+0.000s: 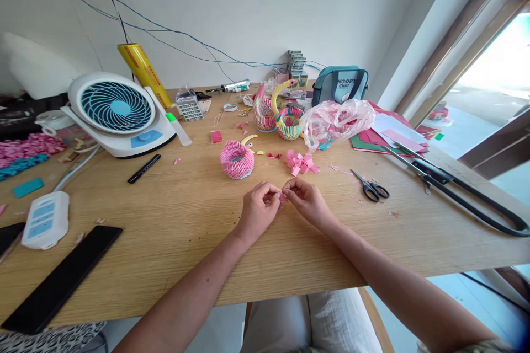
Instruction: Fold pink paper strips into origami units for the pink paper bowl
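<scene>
We brought our left hand (259, 210) and right hand (308, 202) together, pinching a small pink paper piece (282, 196) above the tabletop (165, 242). Ahead, a pink folded-paper bowl (237, 159) had no neck yet, unlike the nearby multicoloured paper swan (289, 124).

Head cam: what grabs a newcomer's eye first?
At the centre of the wooden table, the left hand and right hand pinch a tiny pink paper piece, just in front of a pink folded-paper bowl. Farther back stands a multicoloured origami swan with a curved yellow neck, and a large white-and-teal desk fan sits at the far left.
</scene>
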Available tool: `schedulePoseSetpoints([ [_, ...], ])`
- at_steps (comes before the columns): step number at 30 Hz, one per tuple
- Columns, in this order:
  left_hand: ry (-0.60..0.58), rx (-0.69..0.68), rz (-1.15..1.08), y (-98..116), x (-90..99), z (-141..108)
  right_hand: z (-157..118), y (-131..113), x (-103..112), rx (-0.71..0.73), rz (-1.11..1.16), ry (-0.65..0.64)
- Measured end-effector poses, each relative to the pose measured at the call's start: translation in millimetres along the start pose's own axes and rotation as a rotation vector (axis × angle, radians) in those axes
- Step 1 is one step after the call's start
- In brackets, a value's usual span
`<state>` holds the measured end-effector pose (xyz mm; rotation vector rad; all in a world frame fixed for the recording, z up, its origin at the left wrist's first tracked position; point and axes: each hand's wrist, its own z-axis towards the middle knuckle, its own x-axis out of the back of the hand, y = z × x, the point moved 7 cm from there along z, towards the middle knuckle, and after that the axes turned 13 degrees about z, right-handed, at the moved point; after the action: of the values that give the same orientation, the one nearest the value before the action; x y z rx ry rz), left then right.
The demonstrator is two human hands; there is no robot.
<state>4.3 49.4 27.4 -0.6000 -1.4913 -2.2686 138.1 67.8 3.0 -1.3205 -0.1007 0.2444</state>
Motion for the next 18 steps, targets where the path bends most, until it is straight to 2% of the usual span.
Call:
schedulePoseSetpoints([
  [6, -0.112, 0.2, -0.285, -17, -12.5, 0, -2, -6, -1, 0.018, -0.075, 0.017],
  [10, -0.05, 0.284, -0.388, -27, -11.4, 1, -4, 0, -8, -0.053, 0.053, -0.032],
  [14, -0.052, 0.309, -0.422, -28, -12.4, 1, -2, 9, -10, -0.09, 0.103, -0.037],
  [18, -0.057, 0.248, -0.338, -25, -10.5, 2, -1, 12, -4, -0.057, 0.036, 0.002],
])
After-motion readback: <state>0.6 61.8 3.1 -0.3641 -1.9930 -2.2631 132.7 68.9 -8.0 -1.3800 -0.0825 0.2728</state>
